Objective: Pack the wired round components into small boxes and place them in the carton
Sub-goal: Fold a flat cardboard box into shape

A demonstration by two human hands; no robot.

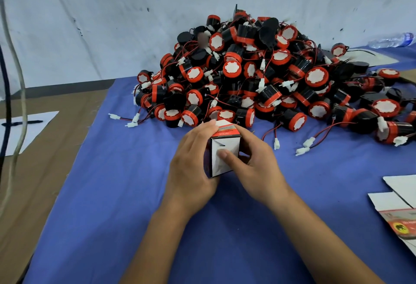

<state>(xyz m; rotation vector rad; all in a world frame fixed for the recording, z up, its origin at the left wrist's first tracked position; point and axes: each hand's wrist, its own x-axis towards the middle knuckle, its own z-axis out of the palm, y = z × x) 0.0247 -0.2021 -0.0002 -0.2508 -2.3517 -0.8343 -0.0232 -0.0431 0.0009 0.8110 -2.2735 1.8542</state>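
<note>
Both hands, left hand (191, 166) and right hand (254, 164), fingers curled around small box (225, 155) (right thumb pressing its flap), above blue desk (112, 193), pile of wired round parts (258, 76) behind

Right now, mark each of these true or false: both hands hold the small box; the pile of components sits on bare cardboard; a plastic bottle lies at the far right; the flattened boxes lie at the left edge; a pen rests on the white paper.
1. Both hands hold the small box: true; left hand, right hand.
2. The pile of components sits on bare cardboard: false, on the blue cloth.
3. A plastic bottle lies at the far right: true.
4. The flattened boxes lie at the left edge: false, the right.
5. A pen rests on the white paper: true.
</note>
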